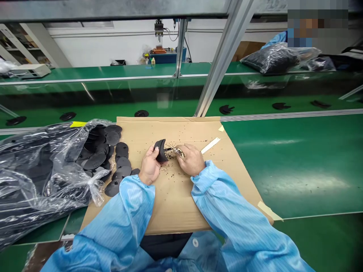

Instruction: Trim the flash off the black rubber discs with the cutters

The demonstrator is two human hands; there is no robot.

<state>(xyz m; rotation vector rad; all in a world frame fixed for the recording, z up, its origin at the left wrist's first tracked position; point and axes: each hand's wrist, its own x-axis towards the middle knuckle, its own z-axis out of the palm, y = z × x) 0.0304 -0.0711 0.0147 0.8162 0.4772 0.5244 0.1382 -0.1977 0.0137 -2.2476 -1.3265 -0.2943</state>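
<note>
My left hand (150,164) grips a curved black plastic piece (160,151) between thumb and fingers, holding it up over a cardboard sheet (181,211). In my right hand (192,158) is a pair of small metal nippers (178,152), the fingers closed round its handles. Its narrow jaws point left and reach the right edge of the black piece; whether they touch it I cannot tell. Small black scraps (171,155) lie scattered on the cardboard beneath both hands.
Left of the cardboard, a clear plastic bag (51,166) spills black discs (95,160) onto its edge. A white strip (210,145) lies near my right hand. Several black parts (226,109) rest on the green conveyor behind. A metal post (224,56) slants up at the back.
</note>
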